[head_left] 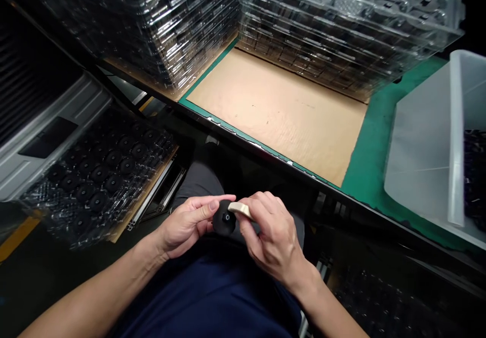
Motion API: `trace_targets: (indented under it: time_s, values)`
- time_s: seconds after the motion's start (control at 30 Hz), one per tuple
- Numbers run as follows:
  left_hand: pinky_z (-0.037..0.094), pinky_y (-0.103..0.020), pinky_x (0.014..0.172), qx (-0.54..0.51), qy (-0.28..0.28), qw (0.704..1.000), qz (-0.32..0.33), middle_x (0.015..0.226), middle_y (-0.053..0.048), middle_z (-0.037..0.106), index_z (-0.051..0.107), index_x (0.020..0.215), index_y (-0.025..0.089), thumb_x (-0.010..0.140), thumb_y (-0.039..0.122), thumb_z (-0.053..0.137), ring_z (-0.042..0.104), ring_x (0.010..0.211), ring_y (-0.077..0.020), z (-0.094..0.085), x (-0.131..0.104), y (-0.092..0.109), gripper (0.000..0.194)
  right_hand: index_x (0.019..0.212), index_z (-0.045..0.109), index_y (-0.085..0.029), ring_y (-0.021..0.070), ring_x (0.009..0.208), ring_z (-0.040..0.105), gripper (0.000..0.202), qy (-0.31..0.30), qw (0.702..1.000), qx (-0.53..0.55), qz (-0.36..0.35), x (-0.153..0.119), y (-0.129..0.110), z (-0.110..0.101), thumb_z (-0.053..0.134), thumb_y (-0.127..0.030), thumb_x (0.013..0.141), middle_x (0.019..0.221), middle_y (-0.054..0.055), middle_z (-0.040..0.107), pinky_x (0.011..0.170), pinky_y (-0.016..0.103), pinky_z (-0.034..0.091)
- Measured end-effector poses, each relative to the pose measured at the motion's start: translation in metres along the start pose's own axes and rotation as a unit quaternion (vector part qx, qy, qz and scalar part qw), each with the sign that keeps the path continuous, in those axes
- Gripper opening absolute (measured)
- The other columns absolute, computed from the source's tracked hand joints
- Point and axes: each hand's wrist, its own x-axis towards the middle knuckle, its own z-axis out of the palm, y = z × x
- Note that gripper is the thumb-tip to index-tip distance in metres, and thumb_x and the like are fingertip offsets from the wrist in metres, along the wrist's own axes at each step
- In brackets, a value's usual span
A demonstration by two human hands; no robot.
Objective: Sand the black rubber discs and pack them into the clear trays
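Note:
Between thumb and fingers, my left hand [190, 222] grips a round black part [223, 221] by its left edge, above my lap. The part has a small ring-like hub at its centre. My right hand [271, 229] is closed around a cream-coloured tool [241, 209], whose curved end reaches over the upper right edge of the black part. Whether the tool's tip touches the part is too small to tell.
Stacks of clear plastic trays [190, 29] stand at the back, beside a brown board [281, 115] on the green table [379, 140]. A white bin [421, 140] is at right. Lower left, a clear tray [152, 158] holds several round black parts.

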Motion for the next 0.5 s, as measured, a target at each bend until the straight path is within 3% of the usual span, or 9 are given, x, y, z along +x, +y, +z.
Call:
trace_targets:
  time_s: [0.1, 0.2, 0.3, 0.37, 0.43, 0.5]
  values:
    - [0.060, -0.029, 0.062, 0.003, -0.022, 0.999, -0.045, 0.082, -0.010, 0.075, 0.083, 0.100, 0.010, 0.088, 0.049, 0.080, 0.067, 0.067, -0.0161, -0.003, 0.003, -0.004, 0.041, 0.112, 0.066, -0.018, 0.0195, 0.083, 0.053, 0.016, -0.024, 0.999, 0.026, -0.033, -0.001, 0.001, -0.002, 0.054, -0.016, 0.103, 0.096, 0.007, 0.066, 0.075, 0.038, 0.040]
    - [0.060, -0.028, 0.052, -0.018, -0.030, 0.994, -0.099, 0.069, -0.008, 0.071, 0.080, 0.083, 0.009, 0.083, 0.054, 0.083, 0.066, 0.057, -0.0166, -0.004, 0.005, -0.011, 0.045, 0.114, 0.067, -0.019, 0.0190, 0.084, 0.053, 0.019, -0.053, 0.996, 0.036, -0.057, 0.000, 0.001, -0.005, 0.052, -0.015, 0.104, 0.098, 0.007, 0.066, 0.075, 0.037, 0.043]
    - [0.061, -0.030, 0.050, -0.040, -0.043, 0.989, -0.135, 0.072, -0.010, 0.073, 0.080, 0.086, 0.008, 0.080, 0.054, 0.085, 0.068, 0.059, -0.0184, -0.002, 0.006, -0.014, 0.046, 0.118, 0.069, -0.021, 0.0194, 0.087, 0.054, 0.023, -0.080, 0.990, 0.031, -0.110, 0.002, 0.001, -0.009, 0.052, -0.016, 0.103, 0.102, 0.007, 0.067, 0.076, 0.036, 0.045]
    - [0.063, -0.033, 0.055, -0.061, -0.045, 0.989, -0.125, 0.079, -0.010, 0.075, 0.082, 0.095, 0.009, 0.080, 0.051, 0.086, 0.069, 0.064, -0.0188, 0.000, 0.007, -0.013, 0.045, 0.119, 0.069, -0.021, 0.0203, 0.091, 0.055, 0.024, -0.060, 0.991, 0.026, -0.118, 0.001, 0.001, -0.009, 0.053, -0.016, 0.102, 0.106, 0.008, 0.068, 0.079, 0.037, 0.047]
    - [0.065, -0.033, 0.068, -0.086, -0.023, 0.994, -0.071, 0.092, -0.010, 0.078, 0.082, 0.109, 0.013, 0.081, 0.045, 0.087, 0.071, 0.075, -0.0185, 0.003, 0.008, -0.010, 0.043, 0.113, 0.070, -0.019, 0.0200, 0.088, 0.055, 0.019, 0.004, 0.998, 0.019, -0.054, -0.001, 0.002, -0.005, 0.056, -0.017, 0.101, 0.101, 0.008, 0.068, 0.079, 0.036, 0.047]
    - [0.062, -0.030, 0.083, -0.099, 0.014, 0.995, 0.008, 0.106, -0.008, 0.078, 0.079, 0.121, 0.020, 0.079, 0.035, 0.091, 0.072, 0.091, -0.0177, 0.005, 0.009, -0.007, 0.047, 0.095, 0.069, -0.018, 0.0166, 0.074, 0.052, 0.012, 0.039, 0.997, 0.040, 0.059, -0.003, 0.001, 0.001, 0.057, -0.020, 0.100, 0.083, 0.004, 0.064, 0.068, 0.033, 0.043]
